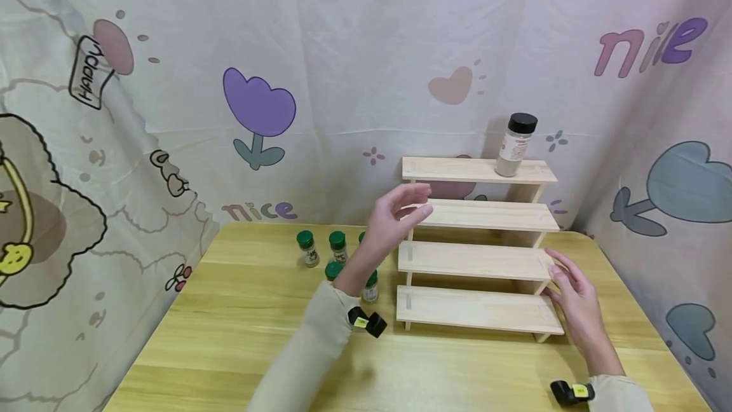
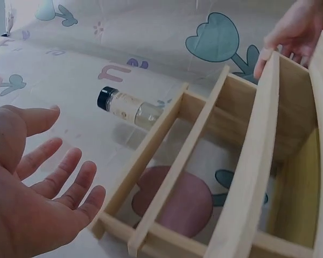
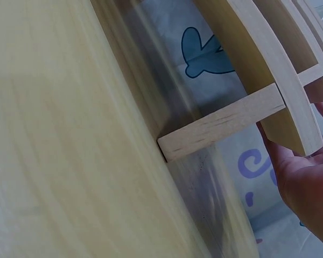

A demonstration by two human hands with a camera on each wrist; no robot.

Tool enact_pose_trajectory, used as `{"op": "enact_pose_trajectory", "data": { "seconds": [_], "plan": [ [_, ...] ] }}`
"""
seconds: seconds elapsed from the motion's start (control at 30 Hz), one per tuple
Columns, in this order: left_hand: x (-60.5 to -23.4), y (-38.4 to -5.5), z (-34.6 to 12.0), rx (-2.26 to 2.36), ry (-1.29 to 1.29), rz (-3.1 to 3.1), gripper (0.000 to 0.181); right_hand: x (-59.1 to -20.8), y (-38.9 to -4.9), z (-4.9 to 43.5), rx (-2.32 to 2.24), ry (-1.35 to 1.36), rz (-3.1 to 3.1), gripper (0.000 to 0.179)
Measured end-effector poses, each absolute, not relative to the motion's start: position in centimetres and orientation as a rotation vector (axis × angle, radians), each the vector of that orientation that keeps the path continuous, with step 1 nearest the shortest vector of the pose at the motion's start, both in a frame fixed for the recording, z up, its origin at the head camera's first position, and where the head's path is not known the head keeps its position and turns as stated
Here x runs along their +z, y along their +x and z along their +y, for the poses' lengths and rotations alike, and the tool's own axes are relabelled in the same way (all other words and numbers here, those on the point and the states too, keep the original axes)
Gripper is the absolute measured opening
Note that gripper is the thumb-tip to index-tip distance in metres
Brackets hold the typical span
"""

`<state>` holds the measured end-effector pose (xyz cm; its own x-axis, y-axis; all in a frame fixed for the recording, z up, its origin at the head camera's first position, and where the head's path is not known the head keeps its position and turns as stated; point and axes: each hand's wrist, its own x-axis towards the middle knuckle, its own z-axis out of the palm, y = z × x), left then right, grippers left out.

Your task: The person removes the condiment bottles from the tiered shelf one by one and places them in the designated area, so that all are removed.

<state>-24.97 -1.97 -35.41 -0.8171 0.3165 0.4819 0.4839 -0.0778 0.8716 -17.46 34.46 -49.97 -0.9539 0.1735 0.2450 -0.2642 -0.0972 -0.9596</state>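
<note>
A four-tier wooden step shelf (image 1: 474,260) stands on the table. On its top tier a clear jar with a black lid (image 1: 515,145) stands upright, with pale contents in its lower part. My left hand (image 1: 391,218) is raised beside the shelf's left end, fingers loosely bent and holding nothing; the left wrist view shows the palm of that left hand (image 2: 43,183). At the opposite end, my right hand (image 1: 577,301) grips the end of a lower tier, with fingers above and below the board. The right wrist view shows this right hand (image 3: 307,177) partly hidden by the board.
Several small green-capped jars (image 1: 307,248) stand on the table (image 1: 229,329) left of the shelf, some partly hidden by my left forearm. A printed cloth (image 1: 343,81) hangs behind and along the sides.
</note>
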Motion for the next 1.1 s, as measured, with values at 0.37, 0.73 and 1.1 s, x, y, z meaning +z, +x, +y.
{"op": "enact_pose_trajectory", "data": {
  "seconds": [0.37, 0.73, 1.1],
  "plan": [
    [-33.0, -26.1, 2.1, -2.034, -0.866, -2.047, 0.039, -50.0, -17.4, 34.4, 2.112, 0.077, -1.911, 0.047],
    [-30.9, -28.0, 4.9, -2.077, -0.843, -2.064, 0.039, -49.9, -17.6, 34.3, 2.124, 0.082, -1.904, 0.047],
    [-30.1, -30.2, 7.6, -2.158, -0.764, -2.087, 0.043, -50.0, -17.5, 34.4, 2.171, 0.110, -1.851, 0.044]
  ]
}}
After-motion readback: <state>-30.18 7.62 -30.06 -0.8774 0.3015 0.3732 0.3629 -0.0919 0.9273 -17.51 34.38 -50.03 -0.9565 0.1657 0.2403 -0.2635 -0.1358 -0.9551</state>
